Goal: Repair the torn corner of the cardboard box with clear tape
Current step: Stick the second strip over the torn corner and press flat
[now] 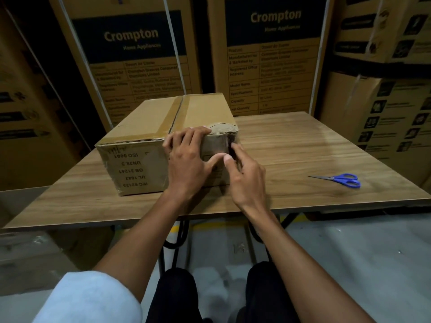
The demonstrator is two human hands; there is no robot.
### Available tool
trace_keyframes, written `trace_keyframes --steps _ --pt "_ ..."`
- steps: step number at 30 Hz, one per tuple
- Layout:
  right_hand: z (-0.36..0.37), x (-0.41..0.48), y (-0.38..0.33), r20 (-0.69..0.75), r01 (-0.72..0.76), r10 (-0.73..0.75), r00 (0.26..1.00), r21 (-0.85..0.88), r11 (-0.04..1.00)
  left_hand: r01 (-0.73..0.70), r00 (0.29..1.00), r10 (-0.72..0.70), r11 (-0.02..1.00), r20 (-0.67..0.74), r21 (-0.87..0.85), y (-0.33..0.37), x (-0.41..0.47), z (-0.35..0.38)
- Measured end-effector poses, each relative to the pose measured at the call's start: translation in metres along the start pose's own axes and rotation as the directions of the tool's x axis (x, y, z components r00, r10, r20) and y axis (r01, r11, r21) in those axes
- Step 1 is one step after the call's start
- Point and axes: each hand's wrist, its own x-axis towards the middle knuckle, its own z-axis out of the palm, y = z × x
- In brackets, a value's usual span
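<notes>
**Tape could crease or miss the tear at the box corner**

Nearest the camera, two bare forearms reach over the front edge of the wood-grain counter [303,145]. The left hand [186,157] lies spread and flat over the top front edge of the brown cardboard box [140,136], fingers on the lid and thumb stretched along the near face, bracing it without gripping. The right hand [245,176] has its fingers loosely curled, the thumb and fingertips pressing at the box's near right vertical edge; it holds nothing I can make out. A glossy patch on that face looks like clear tape, though its edges are too faint to trace.

The box sits on the counter just ahead of the person, with the torn corner [224,128] at its upper right, ragged and pale, just beyond the left fingertips.

The risks, as I judge them: pressing unevenly could trap wrinkles or air, leaving the tape weakly bonded. If the ragged flaps are not flattened first, tape may bridge over them and peel. Pushing sideways with the right hand could slide the box if the left eases off. No tape roll is visible, so another strip may be hard to get.

Further right, well apart from the box, blue-handled scissors [340,180] lie on the counter. Behind stand tall printed cartons [275,54].
</notes>
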Motion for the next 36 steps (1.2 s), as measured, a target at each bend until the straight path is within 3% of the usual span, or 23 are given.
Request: trace_keyframes --steps 2,4,10,13,18,20,21,22,24,25,27,36 --pt "0.010 -0.002 -0.005 -0.067 -0.097 0.112 0.991 0.204 0.974 -0.007 1.000 0.007 0.999 0.004 -0.037 -0.002 0.001 0.000" --pt "0.014 0.000 -0.007 -0.048 -0.178 0.196 0.979 0.254 0.951 -0.016 1.000 0.016 0.997 0.007 -0.073 -0.005 0.002 0.001" --pt "0.022 0.016 -0.004 -0.009 -0.227 0.228 0.974 0.067 0.972 0.009 1.000 -0.009 0.997 -0.007 -0.074 -0.006 0.002 0.007" --pt "0.011 0.025 -0.003 0.075 -0.249 0.244 0.967 0.059 0.967 0.002 0.999 0.001 0.996 0.037 -0.089 -0.005 0.003 0.000" --pt "0.003 0.030 0.003 0.115 -0.253 0.250 0.961 0.013 0.967 -0.155 0.973 0.157 0.988 0.169 -0.024 -0.021 0.007 -0.040" --pt "0.005 0.032 0.008 0.100 -0.239 0.237 0.966 0.010 0.971 0.010 1.000 -0.010 1.000 -0.001 -0.013 -0.044 0.003 -0.063" --pt "0.005 0.032 0.008 0.097 -0.231 0.229 0.968 0.009 0.973 0.185 0.975 -0.190 0.981 -0.112 -0.053 -0.057 0.001 -0.074" --pt "0.005 0.031 0.004 0.097 -0.227 0.225 0.970 0.006 0.974 0.363 0.908 -0.383 0.922 -0.171 -0.136 -0.071 -0.003 -0.083" --pt "0.007 0.030 -0.003 0.112 -0.212 0.210 0.971 0.010 0.977 0.608 0.746 -0.663 0.717 -0.061 -0.341 -0.092 -0.010 -0.093" --pt "0.009 0.030 -0.005 0.119 -0.205 0.202 0.972 0.015 0.979 0.663 0.701 -0.712 0.628 0.045 -0.407 -0.098 -0.013 -0.094" --pt "0.013 0.032 -0.005 0.113 -0.194 0.191 0.975 0.014 0.981 0.696 0.674 -0.721 0.549 0.160 -0.463 -0.105 -0.018 -0.092" --pt "-0.008 0.033 0.009 -0.015 -0.191 0.190 0.982 -0.007 0.982 0.641 0.716 -0.679 0.544 0.166 -0.541 -0.082 -0.026 -0.085"
